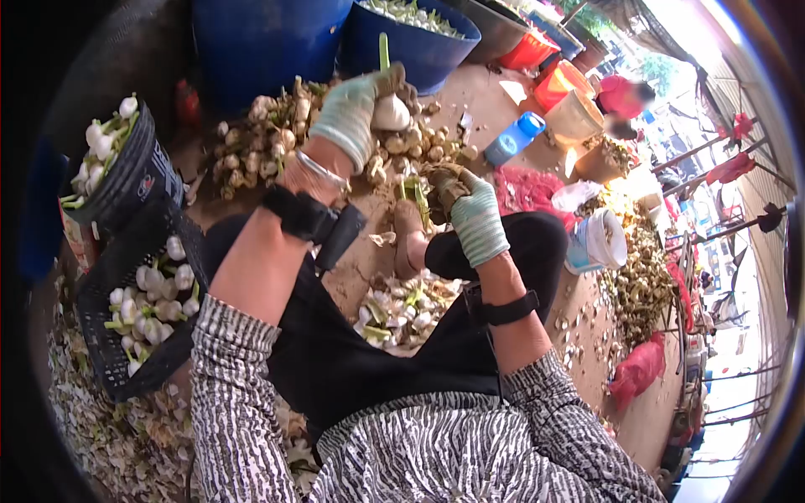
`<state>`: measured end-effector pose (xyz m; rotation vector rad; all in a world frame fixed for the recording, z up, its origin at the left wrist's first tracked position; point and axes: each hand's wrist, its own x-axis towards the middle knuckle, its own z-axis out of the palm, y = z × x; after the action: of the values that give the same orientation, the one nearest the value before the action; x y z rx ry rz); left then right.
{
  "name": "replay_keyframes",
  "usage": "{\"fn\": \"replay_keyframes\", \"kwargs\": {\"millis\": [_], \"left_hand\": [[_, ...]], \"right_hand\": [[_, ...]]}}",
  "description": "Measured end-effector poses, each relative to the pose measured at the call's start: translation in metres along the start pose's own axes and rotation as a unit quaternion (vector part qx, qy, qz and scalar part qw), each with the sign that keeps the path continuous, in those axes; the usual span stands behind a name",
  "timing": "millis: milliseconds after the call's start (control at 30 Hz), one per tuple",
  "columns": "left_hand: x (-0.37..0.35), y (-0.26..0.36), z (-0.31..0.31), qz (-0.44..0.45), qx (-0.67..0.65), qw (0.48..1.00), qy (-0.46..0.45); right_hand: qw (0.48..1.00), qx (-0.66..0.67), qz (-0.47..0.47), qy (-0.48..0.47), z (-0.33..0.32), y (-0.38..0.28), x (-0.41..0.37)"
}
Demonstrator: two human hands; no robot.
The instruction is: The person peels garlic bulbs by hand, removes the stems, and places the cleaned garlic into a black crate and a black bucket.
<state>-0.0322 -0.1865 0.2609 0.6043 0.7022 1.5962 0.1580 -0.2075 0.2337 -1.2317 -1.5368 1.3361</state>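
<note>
My left hand (356, 109), in a pale green knit glove with dark-coated fingertips, is closed on a garlic bulb (391, 114). The bulb is white, and a short green stem (384, 52) sticks up above the fingers. Lower and to the right, my right hand (475, 214) wears a matching glove. Its fingers are curled together near some green and yellowish stem pieces (411, 191); what lies inside them is hidden. Unpeeled garlic bulbs (260, 142) are heaped on the ground beyond my hands. Between my legs lies a pile of peelings and cut stems (407, 312).
Left of me, a black bucket (155, 163) and a black crate (99, 348) hold white garlic. Blue tubs (268, 50) stand ahead. A blue bottle (515, 139), a white bucket (597, 241) and red net bags (528, 191) are on the right. Another person (622, 96) sits farther off.
</note>
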Motion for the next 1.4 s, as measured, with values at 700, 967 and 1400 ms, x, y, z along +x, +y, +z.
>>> {"fn": "replay_keyframes", "kwargs": {"millis": [700, 967, 1400], "left_hand": [[-0.012, 0.019, 0.012, -0.071, -0.007, 0.997, 0.024], [-0.023, 0.024, -0.018, -0.088, 0.159, 0.958, 0.221], [0.037, 0.011, -0.044, -0.258, 0.111, 0.859, 0.427]], "right_hand": [[0.614, -0.437, 0.079, -0.653, 0.051, 0.231, -0.085], [0.432, -0.275, 0.285, -0.81, 0.004, 0.313, -0.087], [0.416, -0.167, 0.4, -0.799, -0.024, 0.31, -0.046]]}}
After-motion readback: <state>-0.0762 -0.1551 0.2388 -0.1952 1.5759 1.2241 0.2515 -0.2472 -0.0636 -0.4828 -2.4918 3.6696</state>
